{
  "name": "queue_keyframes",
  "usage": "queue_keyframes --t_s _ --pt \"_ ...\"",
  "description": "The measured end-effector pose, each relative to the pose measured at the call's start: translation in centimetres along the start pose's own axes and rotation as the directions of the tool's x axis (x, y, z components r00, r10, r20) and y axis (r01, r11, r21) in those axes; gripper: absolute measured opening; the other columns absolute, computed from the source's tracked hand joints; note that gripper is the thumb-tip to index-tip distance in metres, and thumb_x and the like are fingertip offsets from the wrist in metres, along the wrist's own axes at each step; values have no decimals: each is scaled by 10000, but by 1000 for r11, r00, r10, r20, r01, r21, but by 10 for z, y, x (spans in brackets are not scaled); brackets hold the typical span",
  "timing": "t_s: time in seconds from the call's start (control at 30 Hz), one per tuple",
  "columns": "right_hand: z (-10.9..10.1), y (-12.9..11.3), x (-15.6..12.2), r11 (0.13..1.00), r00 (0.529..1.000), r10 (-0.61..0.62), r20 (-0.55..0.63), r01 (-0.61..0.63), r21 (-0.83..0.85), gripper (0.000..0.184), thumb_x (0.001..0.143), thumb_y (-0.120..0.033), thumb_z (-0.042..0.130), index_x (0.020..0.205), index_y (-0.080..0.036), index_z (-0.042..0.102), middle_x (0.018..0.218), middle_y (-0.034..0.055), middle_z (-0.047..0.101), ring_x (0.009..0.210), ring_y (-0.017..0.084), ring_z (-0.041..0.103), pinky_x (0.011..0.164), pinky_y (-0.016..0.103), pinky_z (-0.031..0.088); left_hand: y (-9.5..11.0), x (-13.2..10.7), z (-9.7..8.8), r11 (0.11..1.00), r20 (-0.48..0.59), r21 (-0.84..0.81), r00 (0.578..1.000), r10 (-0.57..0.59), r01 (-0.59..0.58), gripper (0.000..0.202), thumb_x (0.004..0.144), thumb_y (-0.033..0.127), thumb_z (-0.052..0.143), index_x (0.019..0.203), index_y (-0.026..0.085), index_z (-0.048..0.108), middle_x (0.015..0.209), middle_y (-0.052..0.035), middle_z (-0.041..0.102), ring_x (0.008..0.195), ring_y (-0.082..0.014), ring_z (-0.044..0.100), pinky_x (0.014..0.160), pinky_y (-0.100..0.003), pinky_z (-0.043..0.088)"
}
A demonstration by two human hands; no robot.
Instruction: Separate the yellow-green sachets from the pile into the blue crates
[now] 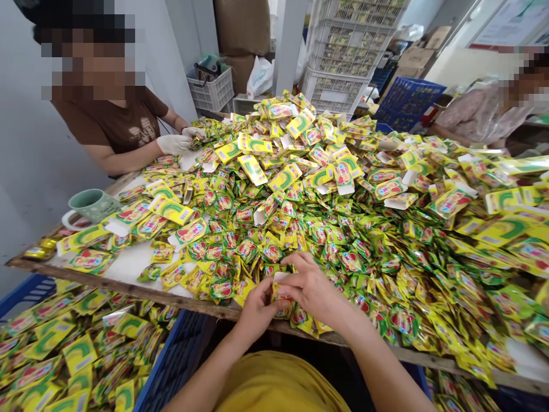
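Observation:
At the table's near edge, my left hand (256, 306) closes its fingers and thumb around a small yellow carton (279, 290). My right hand (309, 285) bends over the same carton, its fingers pressed at the carton's upper end, where a white flap shows. Much of the carton is hidden behind my fingers. Around both hands lie many small green and yellow sachets (347, 260) with a red fruit print. Behind them is a heap of flat yellow cartons (286, 176), several with white end flaps standing out.
A blue crate (159, 366) of cartons stands below the table at left. A green mug (92, 206) sits on the left corner. Across the table, a person in white gloves (174, 144) handles a packet; another person sits far right. White crates (337, 57) are stacked behind.

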State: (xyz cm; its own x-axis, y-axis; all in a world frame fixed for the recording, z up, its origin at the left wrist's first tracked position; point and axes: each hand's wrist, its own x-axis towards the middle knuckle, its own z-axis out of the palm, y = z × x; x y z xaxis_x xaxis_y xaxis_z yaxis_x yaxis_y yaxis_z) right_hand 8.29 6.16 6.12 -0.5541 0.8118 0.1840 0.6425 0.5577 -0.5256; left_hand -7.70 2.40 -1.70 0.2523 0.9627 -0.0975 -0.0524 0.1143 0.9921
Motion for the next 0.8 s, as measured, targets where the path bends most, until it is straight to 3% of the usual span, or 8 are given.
queue_keyframes --t_s 0.1,0.17,0.33,0.43,0.5,0.6,0.7,0.8 --pt "6 -3 -10 999 995 9 101 -12 30 167 870 -326 629 770 -222 711 1092 75 618 1084 251 490 913 416 440 -5 -1 -1 999 -1 31 1000 -30 30 370 757 435 692 987 149 648 795 -26 626 775 -179 562 690 -260 456" --pt "11 -1 -18 997 996 22 91 -29 76 129 884 -283 612 822 -218 704 1087 74 622 1051 235 517 920 412 444 -7 0 0 998 -14 49 1000 -28 29 365 752 445 699 956 145 663 754 -15 613 732 -165 542 662 -244 437" --pt "18 6 -29 983 973 113 -204 -79 167 62 858 -214 641 863 -209 703 1065 80 631 997 223 548 914 422 449 -9 0 3 1000 -22 31 1000 3 -3 371 736 417 727 979 141 679 755 -13 625 727 -158 535 669 -235 423" --pt "16 3 -30 994 993 50 -106 -39 106 148 868 -242 632 748 -214 713 1068 74 641 1054 241 518 957 452 420 -7 -3 3 998 0 62 1000 12 -12 369 727 398 734 993 146 689 770 -12 643 746 -165 544 695 -239 428" --pt "14 -1 -31 994 1000 27 -8 -26 108 140 865 -300 639 796 -216 726 1098 84 640 1096 255 505 968 456 421 -5 -3 3 997 2 81 1000 12 -12 358 733 389 725 995 147 696 776 -11 656 751 -169 551 703 -242 432" --pt "15 -2 -38 972 992 95 -86 -73 225 158 879 -339 619 928 -240 731 1123 86 637 1105 250 526 987 457 417 -2 -2 5 999 -24 44 1000 -12 13 339 744 377 713 987 140 703 821 -24 685 761 -174 569 708 -246 443" --pt "24 1 -49 799 883 421 -207 -254 545 195 859 -367 629 975 -227 700 967 79 666 859 203 620 738 351 531 0 -2 3 999 -10 -22 999 -32 31 346 745 365 718 1003 135 704 866 -41 707 783 -186 596 714 -254 465" --pt "37 2 -56 406 778 627 37 -367 837 272 779 -424 694 914 -190 668 677 17 628 537 135 566 460 244 468 5 -8 -2 1000 60 2 998 -18 18 376 830 399 627 1113 160 688 942 -61 723 909 -221 623 843 -310 489"
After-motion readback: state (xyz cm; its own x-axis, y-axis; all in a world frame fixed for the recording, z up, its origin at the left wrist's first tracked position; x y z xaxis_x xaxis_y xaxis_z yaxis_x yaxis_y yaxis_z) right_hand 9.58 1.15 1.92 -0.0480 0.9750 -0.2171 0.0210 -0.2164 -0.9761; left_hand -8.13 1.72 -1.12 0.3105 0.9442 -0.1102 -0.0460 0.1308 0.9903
